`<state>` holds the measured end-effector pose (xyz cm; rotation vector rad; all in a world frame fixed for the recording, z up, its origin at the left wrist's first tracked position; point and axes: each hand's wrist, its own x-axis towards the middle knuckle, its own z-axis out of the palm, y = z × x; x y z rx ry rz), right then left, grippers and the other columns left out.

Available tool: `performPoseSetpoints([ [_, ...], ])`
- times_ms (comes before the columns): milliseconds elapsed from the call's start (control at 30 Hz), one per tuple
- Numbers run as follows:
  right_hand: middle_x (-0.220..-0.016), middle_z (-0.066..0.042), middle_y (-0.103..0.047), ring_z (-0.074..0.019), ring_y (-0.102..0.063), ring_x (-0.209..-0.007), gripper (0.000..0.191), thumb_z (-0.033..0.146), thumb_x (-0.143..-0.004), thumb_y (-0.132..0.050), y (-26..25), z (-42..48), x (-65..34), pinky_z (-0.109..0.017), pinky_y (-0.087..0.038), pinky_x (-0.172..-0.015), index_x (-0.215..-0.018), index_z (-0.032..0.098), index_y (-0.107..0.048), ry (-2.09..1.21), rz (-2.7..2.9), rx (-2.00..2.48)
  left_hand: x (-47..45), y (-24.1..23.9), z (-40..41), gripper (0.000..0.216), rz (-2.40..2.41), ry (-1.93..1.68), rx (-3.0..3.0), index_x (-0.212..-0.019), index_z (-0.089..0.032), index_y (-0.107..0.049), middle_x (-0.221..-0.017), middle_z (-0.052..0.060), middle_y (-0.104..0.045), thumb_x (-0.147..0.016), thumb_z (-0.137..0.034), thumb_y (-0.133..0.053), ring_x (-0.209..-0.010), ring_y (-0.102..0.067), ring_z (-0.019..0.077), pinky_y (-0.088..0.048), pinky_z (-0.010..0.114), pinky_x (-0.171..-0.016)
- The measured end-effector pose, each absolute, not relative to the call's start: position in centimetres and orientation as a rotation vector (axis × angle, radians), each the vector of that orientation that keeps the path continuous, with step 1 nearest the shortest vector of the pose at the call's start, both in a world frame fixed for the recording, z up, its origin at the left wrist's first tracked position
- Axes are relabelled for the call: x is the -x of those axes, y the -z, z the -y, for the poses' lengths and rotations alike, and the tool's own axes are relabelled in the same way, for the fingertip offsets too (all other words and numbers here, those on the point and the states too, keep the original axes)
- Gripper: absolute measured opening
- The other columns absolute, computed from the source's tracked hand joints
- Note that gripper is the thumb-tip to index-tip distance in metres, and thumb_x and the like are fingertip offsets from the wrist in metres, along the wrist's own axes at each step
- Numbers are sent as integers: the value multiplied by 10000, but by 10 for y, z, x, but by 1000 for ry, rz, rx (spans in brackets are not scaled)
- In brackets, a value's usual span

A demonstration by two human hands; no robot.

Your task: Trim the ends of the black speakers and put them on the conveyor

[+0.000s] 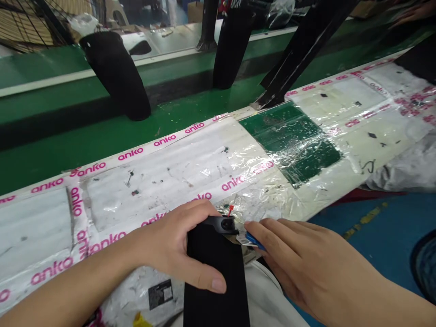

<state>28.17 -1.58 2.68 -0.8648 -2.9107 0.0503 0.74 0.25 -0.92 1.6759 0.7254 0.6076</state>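
Two bare hands were seen at work over a long desk (163,163), faced with white sheeting and pink-lettered "anko" tape. One black panel (218,281) was placed at six o'clock, near the desk's close edge; its upper end was capped by a dark grey fitting (218,224). At seven o'clock, the left hand (177,243) was clasped round the panel, its thumb laid across the black face. At between four and five o'clock, a blue item (255,241), mostly covered, was pinched by the right hand (296,263), just beside the fitting. One small red piece (230,209) was noted above the fitting. One green patch (296,145) was shown toward two to three o'clock. Three black supports were counted: at ten (117,75), twelve (233,52) and between one and two (303,45).
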Motion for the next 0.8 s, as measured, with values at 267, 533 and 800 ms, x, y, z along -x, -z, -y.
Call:
performPoseSetpoints([
  [267, -883, -78, -710, -254, -683, -640, 456, 7, -856, -424, -30, 15, -281, -384, -458, -480, -1296, 93, -506, -48, 2908, 853, -7, 8, -4, 602, -718, -623, -1665, -1145, -219, -645, -1022, 48, -662, -705, -532, -911, -913, -642, 228, -535, 338, -808],
  [533, -789, -36, -646, -241, -657, -579, 564, -8, -695, -454, -25, 14, -278, -366, -447, -462, -1240, 130, -497, 107, 2887, 1027, -9, 9, -6, 528, -704, -612, -1709, -1074, -219, -644, -1035, 66, -681, -740, -554, -880, -940, -640, 250, -535, 376, -844],
  [800, -861, -76, -706, -221, -651, -595, 354, 52, -919, -419, -32, 11, -282, -353, -474, -485, -1254, 136, -499, -69, 2825, 936, -10, 6, -3, 542, -720, -603, -1685, -1052, -189, -647, -1016, 80, -693, -751, -585, -862, -912, -641, 242, -541, 366, -822],
])
